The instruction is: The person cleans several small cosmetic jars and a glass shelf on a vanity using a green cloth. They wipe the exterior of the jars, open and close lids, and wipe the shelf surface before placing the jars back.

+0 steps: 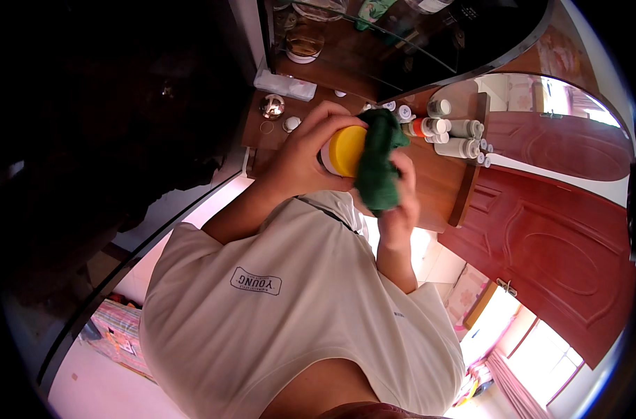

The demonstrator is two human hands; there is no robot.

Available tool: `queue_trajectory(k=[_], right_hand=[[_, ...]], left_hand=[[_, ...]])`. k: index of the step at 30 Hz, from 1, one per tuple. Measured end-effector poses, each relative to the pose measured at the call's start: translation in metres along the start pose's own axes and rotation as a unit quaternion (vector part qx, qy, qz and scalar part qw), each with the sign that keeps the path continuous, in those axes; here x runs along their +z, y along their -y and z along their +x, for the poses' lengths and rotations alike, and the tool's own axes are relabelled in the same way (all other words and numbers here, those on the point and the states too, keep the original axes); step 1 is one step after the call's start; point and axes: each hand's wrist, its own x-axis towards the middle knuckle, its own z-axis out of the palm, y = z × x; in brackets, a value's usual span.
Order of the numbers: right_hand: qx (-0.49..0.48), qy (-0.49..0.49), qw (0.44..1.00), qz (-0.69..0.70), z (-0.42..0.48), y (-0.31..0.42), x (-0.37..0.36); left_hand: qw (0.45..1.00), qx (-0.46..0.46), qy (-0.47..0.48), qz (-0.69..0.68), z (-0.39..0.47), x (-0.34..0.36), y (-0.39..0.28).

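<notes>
My left hand wraps around a jar with a yellow lid, held up in front of my shirt. Part of the jar's pale body shows beside my fingers. A dark green cloth is bunched in my right hand, against or very close to the right side of the lid. My right fingers look slightly blurred. Behind both hands lies a brown wooden tabletop.
Several white-capped bottles stand on the right of the tabletop. Left of my hands are a shiny round metallic object, a small white-topped item and a tissue pack. Glass shelves hold more containers. A red panelled door is at right.
</notes>
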Motion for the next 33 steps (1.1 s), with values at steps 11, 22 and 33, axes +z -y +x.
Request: queue_trajectory(k=[11,22,33], right_hand=[[-0.036,0.05,0.985,-0.159,0.039,-0.02,0.005],[0.122,0.066,0.966,-0.217,-0.034,-0.013,0.006],[-0.018,-0.06,0.99,-0.126,0.004,0.024,-0.018]], left_hand=[[0.997,-0.041,0.008,0.064,-0.018,0.016,0.016],[0.985,0.017,-0.142,0.097,0.004,-0.019,0.008],[0.988,0.054,-0.069,0.125,0.012,0.002,-0.004]])
